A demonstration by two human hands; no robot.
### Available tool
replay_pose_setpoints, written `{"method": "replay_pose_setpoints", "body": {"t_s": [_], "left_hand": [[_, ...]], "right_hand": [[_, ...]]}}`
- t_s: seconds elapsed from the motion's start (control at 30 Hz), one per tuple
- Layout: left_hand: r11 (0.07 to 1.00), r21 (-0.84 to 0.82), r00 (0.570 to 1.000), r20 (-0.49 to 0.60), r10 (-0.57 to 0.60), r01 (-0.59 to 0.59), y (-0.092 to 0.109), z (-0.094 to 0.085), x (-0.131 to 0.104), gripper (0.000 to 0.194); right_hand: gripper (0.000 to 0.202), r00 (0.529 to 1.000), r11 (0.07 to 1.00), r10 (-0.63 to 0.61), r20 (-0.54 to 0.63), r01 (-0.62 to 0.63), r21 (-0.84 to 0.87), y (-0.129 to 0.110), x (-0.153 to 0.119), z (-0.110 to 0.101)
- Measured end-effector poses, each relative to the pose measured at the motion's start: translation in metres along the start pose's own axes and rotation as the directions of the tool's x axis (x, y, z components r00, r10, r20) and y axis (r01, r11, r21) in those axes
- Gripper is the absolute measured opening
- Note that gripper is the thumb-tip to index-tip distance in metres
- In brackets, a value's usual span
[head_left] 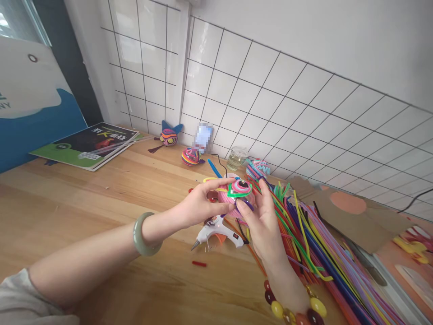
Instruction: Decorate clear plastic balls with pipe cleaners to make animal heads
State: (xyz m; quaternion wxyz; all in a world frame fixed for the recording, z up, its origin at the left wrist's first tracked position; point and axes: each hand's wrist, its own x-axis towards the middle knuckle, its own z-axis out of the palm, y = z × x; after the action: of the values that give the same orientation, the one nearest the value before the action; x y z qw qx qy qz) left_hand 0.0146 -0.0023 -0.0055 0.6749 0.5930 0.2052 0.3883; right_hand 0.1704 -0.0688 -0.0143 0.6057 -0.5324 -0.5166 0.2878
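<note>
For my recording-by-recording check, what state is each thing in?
Left hand: closed on the ball
Right hand: closed on the ball
Pink ball: held, partly covered, shiny patch showing
Glue gun: unheld, lying on the table
Booklet: closed, lying flat
Glass jar: upright, containing pale liquid
Pipe cleaners: loose, heaped lengthwise

A craft workspace; the wooden table (101, 203) bears a glue gun (216, 229) and bundled pipe cleaners (320, 239).
</note>
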Motion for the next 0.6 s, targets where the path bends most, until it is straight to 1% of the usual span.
{"method": "replay_pose_setpoints", "body": {"t_s": [0.17, 0.27, 0.37, 0.47, 0.53, 0.6], "left_hand": [[0.987, -0.112, 0.993, 0.005, -0.119, 0.118, -0.0016, -0.0077, 0.0040, 0.068], [0.980, -0.118, 0.987, 0.003, -0.160, 0.159, -0.0026, -0.0097, 0.0051, 0.068], [0.979, -0.124, 0.986, -0.012, -0.163, 0.161, -0.0034, -0.0063, 0.0038, 0.069], [0.983, -0.130, 0.990, -0.034, -0.136, 0.130, -0.0031, -0.0017, 0.0019, 0.069], [0.983, -0.134, 0.992, -0.026, -0.126, 0.122, -0.0021, -0.0004, 0.0013, 0.068], [0.981, -0.134, 0.990, -0.003, -0.138, 0.137, -0.0010, -0.0006, 0.0012, 0.064]], "right_hand": [[0.072, 0.996, 0.994, 0.078, 0.050, -0.082, 0.078, 0.0022, 0.0015, -0.0040], [0.077, 0.992, 0.987, 0.124, 0.035, -0.127, 0.097, 0.0032, 0.0014, -0.0038], [0.082, 0.993, 0.988, 0.118, 0.023, -0.120, 0.097, 0.0047, 0.0013, -0.0017], [0.082, 0.995, 0.991, 0.095, 0.027, -0.098, 0.095, 0.0055, 0.0017, -0.0002], [0.082, 0.996, 0.992, 0.091, 0.021, -0.093, 0.089, 0.0055, 0.0018, 0.0001], [0.081, 0.996, 0.993, 0.085, 0.015, -0.086, 0.084, 0.0051, 0.0016, 0.0003]]}}
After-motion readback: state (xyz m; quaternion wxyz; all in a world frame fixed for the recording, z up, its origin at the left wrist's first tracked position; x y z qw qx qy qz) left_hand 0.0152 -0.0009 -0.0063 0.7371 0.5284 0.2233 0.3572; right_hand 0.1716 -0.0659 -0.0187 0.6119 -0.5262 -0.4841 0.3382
